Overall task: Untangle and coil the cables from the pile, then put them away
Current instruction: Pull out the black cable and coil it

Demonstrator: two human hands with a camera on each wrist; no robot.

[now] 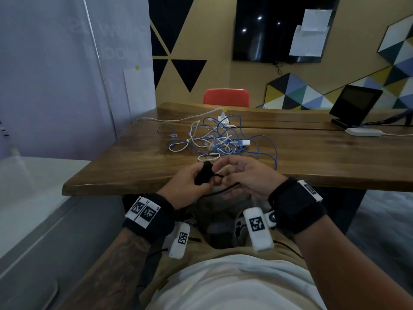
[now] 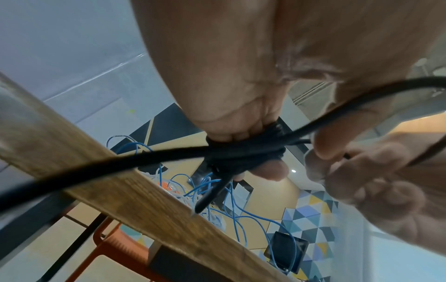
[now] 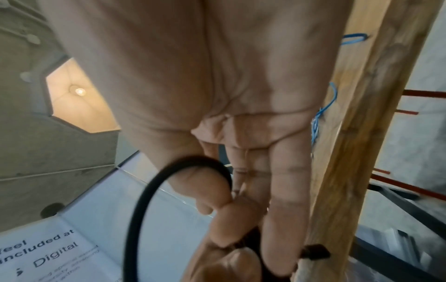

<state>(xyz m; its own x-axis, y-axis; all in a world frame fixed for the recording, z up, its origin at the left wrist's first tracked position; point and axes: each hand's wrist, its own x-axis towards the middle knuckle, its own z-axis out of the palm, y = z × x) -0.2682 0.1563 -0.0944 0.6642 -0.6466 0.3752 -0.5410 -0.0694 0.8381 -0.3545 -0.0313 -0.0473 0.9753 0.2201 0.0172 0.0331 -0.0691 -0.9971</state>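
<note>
Black cable (image 1: 203,174), wound into a small bundle, sits gripped in the left hand (image 1: 185,184) while the right hand (image 1: 243,175) pinches its loose end beside it, the tangled pile (image 1: 214,139) lying just beyond both on the table (image 1: 312,157).

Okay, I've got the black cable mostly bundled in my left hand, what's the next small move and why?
Probably wrap the loose tail around the black bundle again. Your left hand grips the bundle, while your right hand pinches the free black cable, which still trails loose below the table edge.
</note>
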